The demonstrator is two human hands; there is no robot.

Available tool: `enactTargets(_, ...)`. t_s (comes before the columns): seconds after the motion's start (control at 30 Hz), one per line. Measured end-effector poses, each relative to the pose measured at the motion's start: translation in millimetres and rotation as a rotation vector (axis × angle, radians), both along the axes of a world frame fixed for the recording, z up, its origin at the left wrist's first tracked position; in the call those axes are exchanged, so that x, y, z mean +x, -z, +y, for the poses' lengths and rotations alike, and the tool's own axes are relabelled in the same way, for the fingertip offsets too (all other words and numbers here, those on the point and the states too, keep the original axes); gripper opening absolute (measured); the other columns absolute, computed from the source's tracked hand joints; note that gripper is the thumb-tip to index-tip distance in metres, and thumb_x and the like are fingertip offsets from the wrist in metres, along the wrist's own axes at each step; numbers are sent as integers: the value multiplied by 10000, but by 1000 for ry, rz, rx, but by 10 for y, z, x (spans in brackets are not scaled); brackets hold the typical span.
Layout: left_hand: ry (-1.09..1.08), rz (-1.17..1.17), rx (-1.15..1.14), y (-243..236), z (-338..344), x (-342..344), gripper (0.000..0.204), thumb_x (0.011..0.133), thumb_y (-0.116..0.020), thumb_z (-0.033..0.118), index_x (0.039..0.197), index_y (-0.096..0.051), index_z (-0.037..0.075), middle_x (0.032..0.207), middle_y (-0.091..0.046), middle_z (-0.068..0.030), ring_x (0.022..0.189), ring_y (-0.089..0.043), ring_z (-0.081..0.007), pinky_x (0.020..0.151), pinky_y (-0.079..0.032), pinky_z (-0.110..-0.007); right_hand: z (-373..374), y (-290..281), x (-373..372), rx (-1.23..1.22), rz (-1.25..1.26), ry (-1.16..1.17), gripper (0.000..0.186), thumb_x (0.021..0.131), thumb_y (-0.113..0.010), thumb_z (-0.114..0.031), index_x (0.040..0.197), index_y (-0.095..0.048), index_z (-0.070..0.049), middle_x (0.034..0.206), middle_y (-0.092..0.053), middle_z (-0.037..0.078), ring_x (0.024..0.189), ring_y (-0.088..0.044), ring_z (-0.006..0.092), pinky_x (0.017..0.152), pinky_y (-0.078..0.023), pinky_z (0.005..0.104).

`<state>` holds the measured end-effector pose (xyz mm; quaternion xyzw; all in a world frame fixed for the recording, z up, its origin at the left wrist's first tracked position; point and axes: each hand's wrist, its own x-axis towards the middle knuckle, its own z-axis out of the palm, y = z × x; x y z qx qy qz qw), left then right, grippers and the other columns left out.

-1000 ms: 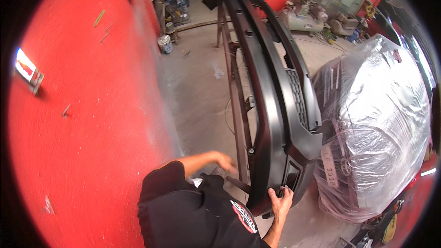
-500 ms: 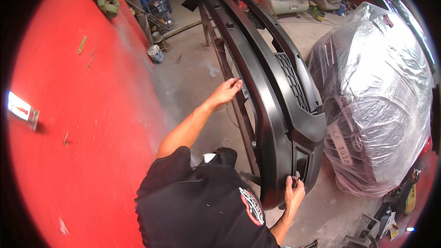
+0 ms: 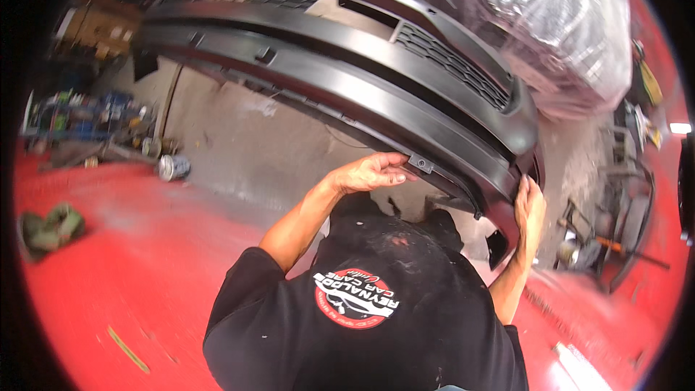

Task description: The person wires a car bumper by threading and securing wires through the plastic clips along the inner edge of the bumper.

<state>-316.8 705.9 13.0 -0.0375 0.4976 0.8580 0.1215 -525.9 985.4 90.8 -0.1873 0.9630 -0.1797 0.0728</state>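
Note:
A long black car bumper (image 3: 340,83) with honeycomb grille openings (image 3: 449,61) stretches across the upper middle of the view, curving down at its right end. My left hand (image 3: 373,172) is at its near edge, beside a small bracket with a hole (image 3: 421,164), fingers curled against that edge. My right hand (image 3: 530,199) grips the bumper's right end, fingertips on the corner. My torso in a black T-shirt fills the bottom middle.
A plastic-covered car (image 3: 557,29) stands beyond the bumper. Red walls (image 3: 123,268) curve round the near side. A metal can (image 3: 174,168) and cluttered shelving (image 3: 87,119) are at left, with green hose (image 3: 51,228) below. Dark loose parts (image 3: 615,210) lie at right.
The view has turned, so the bumper now runs crosswise. My left hand rose onto the bumper's edge and now sits beside the bracket; my right hand remains at the bumper's end.

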Motion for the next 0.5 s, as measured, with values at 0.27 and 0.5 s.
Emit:
enactTargets(0.27, -8, -158, -59, -96, -388, -71, 430, 873, -644, 234, 1228, -536, 16, 1175, -579, -60, 1113, -501, -137, 975, -381, -283, -407, -606, 546, -444, -183, 223, 762, 923, -176, -636, 1110, -604, -34, 768, -618, 63, 591, -493, 85, 589, -414, 251)
enactTargets(0.5, 10, -283, -304, -112, -385, -166, 466, 809, -717, 167, 1206, -540, -3, 1135, -597, -81, 1044, -549, -151, 924, -435, -288, -190, -917, 829, -1023, -593, -2, 796, 858, -189, -722, 1015, -542, -26, 511, -409, -51, 443, -306, 30, 437, -209, 187)
